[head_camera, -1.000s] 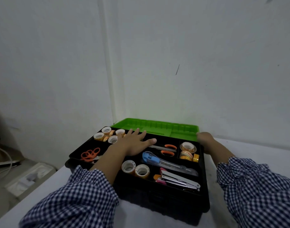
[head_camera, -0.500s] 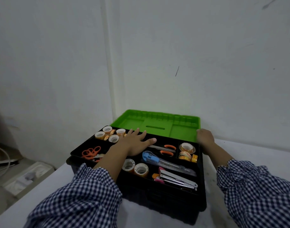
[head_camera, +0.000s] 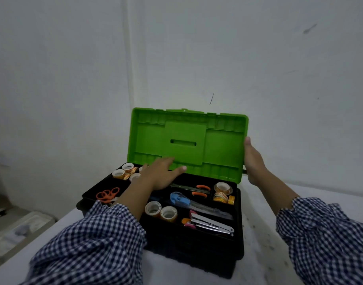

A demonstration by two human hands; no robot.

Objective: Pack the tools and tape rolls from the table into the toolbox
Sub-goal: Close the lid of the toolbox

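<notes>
A black toolbox (head_camera: pixel 199 251) stands on the white table, its green lid (head_camera: pixel 186 140) raised nearly upright. My right hand (head_camera: pixel 253 161) grips the lid's right edge. My left hand (head_camera: pixel 160 175) hovers flat over the tray's middle, fingers spread, holding nothing. The tray holds tape rolls (head_camera: pixel 161 210) at the front, more small tape rolls (head_camera: pixel 123 171) at the back left and tape rolls (head_camera: pixel 222 191) at the right. Orange scissors (head_camera: pixel 107 195) lie at the left, a blue utility knife (head_camera: pixel 179 199) in the centre, a silver stapler (head_camera: pixel 209 223) at the front right.
The white table (head_camera: pixel 263 233) runs to the right of the box and ends at its left edge near my left sleeve. White walls meet in a corner behind the box. Lower at the left, on the floor, lie pale packages (head_camera: pixel 18 229).
The green lid has swung up from lying flat behind the box to almost upright, carried by my right hand. My left hand has stayed over the tray.
</notes>
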